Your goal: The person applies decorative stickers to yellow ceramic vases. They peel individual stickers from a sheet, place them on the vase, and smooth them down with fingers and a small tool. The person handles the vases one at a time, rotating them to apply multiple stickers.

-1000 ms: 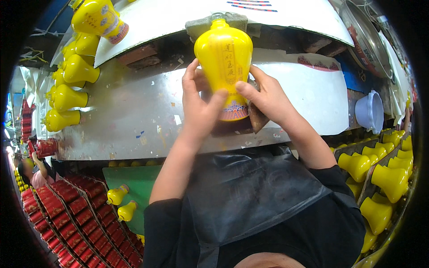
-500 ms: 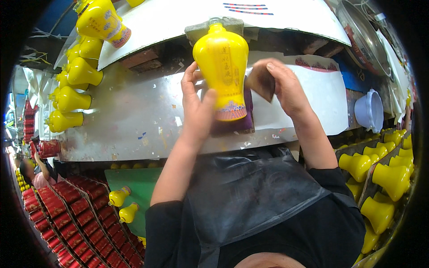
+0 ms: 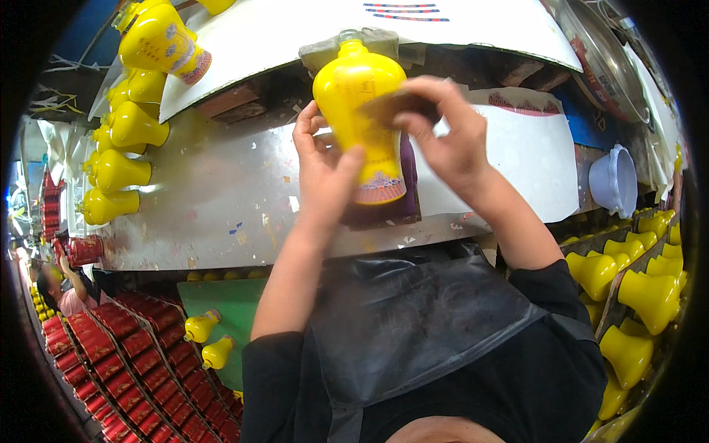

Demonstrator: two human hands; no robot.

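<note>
Since 0.5 s ago: right hand (image 3: 450, 140) w/ brown pad (image 3: 391, 105) shifted from beside the yellow bottle (image 3: 362, 118) onto its shoulder; likely a wiping pass underway. Bottle upright over metal bench (image 3: 221, 199), neck under grey holder (image 3: 347, 44). Left hand (image 3: 325, 173) clenched round bottle's lower body, thumb in front. Right fingers pinch the pad. Purple cloth (image 3: 399, 207) behind base.

Factory line: rows of yellow bottles (image 3: 118, 173), red boxes (image 3: 133, 362).
</note>
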